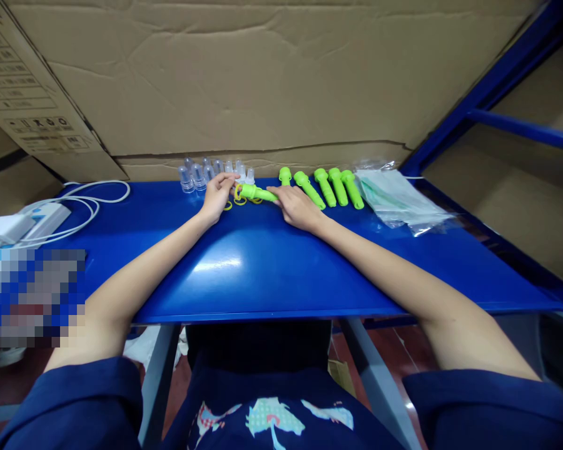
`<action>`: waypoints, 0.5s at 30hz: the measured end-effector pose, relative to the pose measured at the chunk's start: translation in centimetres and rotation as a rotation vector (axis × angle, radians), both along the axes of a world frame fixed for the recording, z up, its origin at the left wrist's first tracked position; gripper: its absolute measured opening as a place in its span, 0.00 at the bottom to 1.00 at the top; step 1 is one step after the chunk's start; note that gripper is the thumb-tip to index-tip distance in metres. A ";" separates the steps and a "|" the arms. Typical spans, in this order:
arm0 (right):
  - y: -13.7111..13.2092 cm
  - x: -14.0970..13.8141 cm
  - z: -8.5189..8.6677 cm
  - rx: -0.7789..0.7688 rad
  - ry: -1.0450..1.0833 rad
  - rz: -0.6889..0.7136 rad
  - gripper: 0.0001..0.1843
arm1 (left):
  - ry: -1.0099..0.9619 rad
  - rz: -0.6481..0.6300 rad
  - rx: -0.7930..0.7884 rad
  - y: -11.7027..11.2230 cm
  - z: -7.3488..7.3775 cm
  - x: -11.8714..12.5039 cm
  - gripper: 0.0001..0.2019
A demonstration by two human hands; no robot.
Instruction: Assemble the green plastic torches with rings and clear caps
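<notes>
- In the head view, a printed tan cardboard panel (37,128) is seen at the far left, marked with ruled rows of text and a strip of small handling symbols; the wording is too small to be read.
- Blue marks are carried by a white box-shaped object (49,219) at the table's left, beside a looped white cable (128,187); these cannot be read either.
- A bright green, glossy plastic tube (259,193) is held nearly level above the far middle of a shiny blue table (263,281). Its wider, ridged end is pointed left, and its slimmer end right.
- The slim end is gripped by the fingers of the right hand (298,206).
- At the ridged end, the fingertips of the left hand (216,197) are drawn narrowly together; whether the tube itself is pinched cannot be told.
- Thin yellow rings (228,205) are seen just below and beside the tube.
- Clear, capped-looking plastic cylinders (199,178) are grouped behind the left hand.
- Five matching green tubes (325,187) are laid in a row behind and beyond the right hand, followed by a transparent bag with pale green and white contents (398,194).
</notes>
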State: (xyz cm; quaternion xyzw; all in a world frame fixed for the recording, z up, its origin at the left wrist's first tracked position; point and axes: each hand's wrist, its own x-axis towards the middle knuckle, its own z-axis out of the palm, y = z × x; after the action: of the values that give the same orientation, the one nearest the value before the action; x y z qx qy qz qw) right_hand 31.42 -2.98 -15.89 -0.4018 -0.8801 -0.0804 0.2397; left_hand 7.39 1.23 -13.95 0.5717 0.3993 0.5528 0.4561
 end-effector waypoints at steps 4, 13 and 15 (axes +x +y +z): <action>0.1 0.1 -0.1 -0.021 0.031 0.004 0.26 | 0.037 -0.060 0.032 0.1 -0.1 -0.3 0.08; 0.7 0.7 -0.6 -0.025 0.088 0.017 0.27 | 0.104 -0.198 0.224 -0.4 -0.1 -0.6 0.16; 0.8 0.9 -0.6 -0.027 0.096 0.012 0.27 | 0.113 -0.220 0.227 -0.2 -0.1 -0.8 0.17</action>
State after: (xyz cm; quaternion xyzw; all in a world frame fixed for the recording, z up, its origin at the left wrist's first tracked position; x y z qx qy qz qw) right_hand 32.31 -2.13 -16.50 -0.4033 -0.8710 -0.0476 0.2766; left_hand 6.64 1.00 -14.03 0.6901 0.2945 0.5081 0.4230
